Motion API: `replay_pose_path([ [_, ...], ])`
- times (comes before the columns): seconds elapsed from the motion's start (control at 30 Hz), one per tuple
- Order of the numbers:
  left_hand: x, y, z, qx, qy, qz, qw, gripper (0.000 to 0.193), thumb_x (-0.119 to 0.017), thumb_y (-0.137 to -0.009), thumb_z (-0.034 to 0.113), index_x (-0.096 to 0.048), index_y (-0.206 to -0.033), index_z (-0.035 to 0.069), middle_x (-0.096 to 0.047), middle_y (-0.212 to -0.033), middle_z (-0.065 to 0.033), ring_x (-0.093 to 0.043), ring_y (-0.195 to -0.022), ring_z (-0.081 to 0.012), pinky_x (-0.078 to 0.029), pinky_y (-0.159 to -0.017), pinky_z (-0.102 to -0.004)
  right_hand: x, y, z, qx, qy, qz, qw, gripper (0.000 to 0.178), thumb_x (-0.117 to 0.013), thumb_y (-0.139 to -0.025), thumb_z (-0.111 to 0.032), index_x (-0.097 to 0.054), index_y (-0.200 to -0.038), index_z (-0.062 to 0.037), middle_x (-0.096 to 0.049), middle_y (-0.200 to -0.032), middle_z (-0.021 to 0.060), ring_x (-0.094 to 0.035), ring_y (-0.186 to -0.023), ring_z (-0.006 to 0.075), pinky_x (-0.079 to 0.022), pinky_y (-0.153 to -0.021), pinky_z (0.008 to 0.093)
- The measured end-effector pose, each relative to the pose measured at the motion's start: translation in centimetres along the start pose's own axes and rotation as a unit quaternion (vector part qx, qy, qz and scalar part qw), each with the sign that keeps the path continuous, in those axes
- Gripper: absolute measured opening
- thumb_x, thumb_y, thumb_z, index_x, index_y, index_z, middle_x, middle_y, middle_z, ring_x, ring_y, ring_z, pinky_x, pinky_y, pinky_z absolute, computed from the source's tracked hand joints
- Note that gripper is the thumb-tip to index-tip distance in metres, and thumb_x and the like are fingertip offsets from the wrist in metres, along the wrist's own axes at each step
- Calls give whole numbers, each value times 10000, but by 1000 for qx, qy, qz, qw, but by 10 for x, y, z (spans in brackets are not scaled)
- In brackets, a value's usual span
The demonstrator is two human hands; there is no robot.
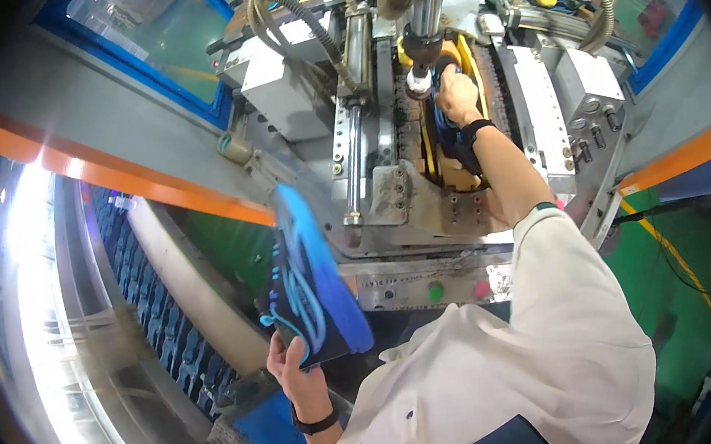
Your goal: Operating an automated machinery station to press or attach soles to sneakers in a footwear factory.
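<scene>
A black and blue sports shoe [320,280] stands on end in front of me at the left. My left hand [304,385] grips it by its lower end, with the thumb near the light blue lace. My right hand [458,99] reaches into the middle of a machine, fingers curled closed on a dark shoe with blue parts [451,133]. That shoe lies lengthwise between yellow side pads [429,152], partly covered by my hand and wrist. Just left of my right fingers hangs a press rod with a pale tip [419,84].
White metal blocks [287,93] and hoses [322,35] flank the press on both sides. Along its front edge runs a panel with a green button [436,293] and a red button [481,290]. An orange-edged frame [149,185] curves at the left, beside a dark ridged belt [146,295].
</scene>
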State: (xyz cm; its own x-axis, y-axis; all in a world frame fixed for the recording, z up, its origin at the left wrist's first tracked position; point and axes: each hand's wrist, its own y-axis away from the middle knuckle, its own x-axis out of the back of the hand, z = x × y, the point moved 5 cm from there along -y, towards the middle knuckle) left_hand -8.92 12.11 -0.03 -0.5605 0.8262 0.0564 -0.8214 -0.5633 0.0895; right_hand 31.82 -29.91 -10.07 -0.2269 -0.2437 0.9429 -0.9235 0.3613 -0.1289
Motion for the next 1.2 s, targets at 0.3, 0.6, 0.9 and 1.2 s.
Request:
replay_pose_path([
  [0.3,58,60,-47,132,165,141,967,308,-677,-815,172,-621,-1080,24,-652,-975,-58,-636,-899,-206,-484,-761,-358,74,151,-12,258,-231,239,907,445,-669,-775,-123,-499,-1164,12,-625,-1073,195,-627,-967,383,-519,-855,433],
  [0.6,37,101,-77,244,187,151,940,398,-681,-823,164,-594,-1177,8,-648,-1151,-116,-621,-1057,-259,-486,-891,-424,-98,395,-6,359,-265,-225,866,323,-629,-785,-127,-541,-1084,-39,-544,-1071,145,-604,-968,329,-545,-759,429],
  [0.9,24,156,-71,209,225,158,939,298,-652,-842,113,-618,-1125,26,-663,-1114,-90,-634,-1017,-246,-505,-842,-384,-125,396,7,376,-256,-168,875,247,-587,-855,-200,-544,-1075,-96,-509,-1057,115,-596,-938,328,-527,-728,444],
  [1.2,52,214,-99,210,277,219,912,284,-643,-859,87,-617,-1137,36,-650,-1136,-93,-632,-1030,-252,-525,-866,-410,-142,391,0,382,-266,-201,862,306,-598,-832,-265,-524,-1083,-106,-502,-1124,120,-555,-1078,308,-522,-769,464],
])
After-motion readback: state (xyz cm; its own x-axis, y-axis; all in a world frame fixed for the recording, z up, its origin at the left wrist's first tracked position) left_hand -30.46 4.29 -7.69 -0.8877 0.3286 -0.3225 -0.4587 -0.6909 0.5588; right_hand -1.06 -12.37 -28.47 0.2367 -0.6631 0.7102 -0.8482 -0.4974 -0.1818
